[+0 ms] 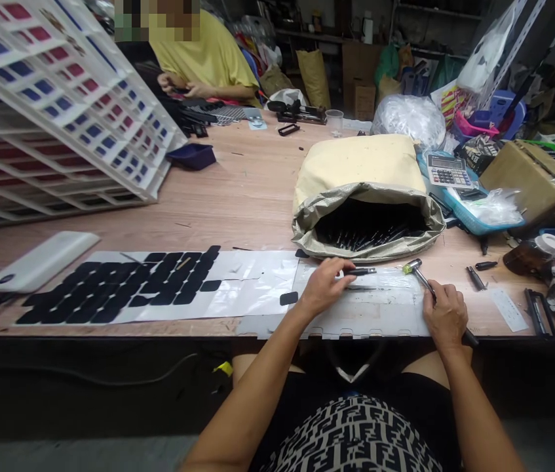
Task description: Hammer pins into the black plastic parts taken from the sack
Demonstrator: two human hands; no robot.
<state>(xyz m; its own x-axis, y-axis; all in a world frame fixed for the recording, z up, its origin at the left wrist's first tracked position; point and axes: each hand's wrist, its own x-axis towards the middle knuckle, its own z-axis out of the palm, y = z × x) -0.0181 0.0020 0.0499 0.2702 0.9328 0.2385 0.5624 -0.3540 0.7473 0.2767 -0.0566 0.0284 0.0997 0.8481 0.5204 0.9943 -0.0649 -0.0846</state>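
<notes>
My left hand (pixel 325 286) pinches a slim black pen-like piece (pixel 362 271) with a metallic tip, just above a clear sheet (pixel 341 311) on the table. In my right hand (pixel 445 317) is a small hammer (pixel 421 276), gripped by its dark handle, its yellowish-ended head turned toward the left hand. Behind both hands a cream sack (pixel 356 160) lies with its mouth facing me, holding many thin dark pieces (pixel 363 239). To the left, a white sheet (pixel 257 288) carries rows of black rounded patches (pixel 110 288).
A white plastic crate (pixel 144 177) leans at the left beside a white device (pixel 41 259). A blue tray with a calculator (pixel 449 172), a cardboard box (pixel 537 177) and a brown jar (pixel 527 255) stand at the right. Across the table sits a person in yellow (pixel 213 59).
</notes>
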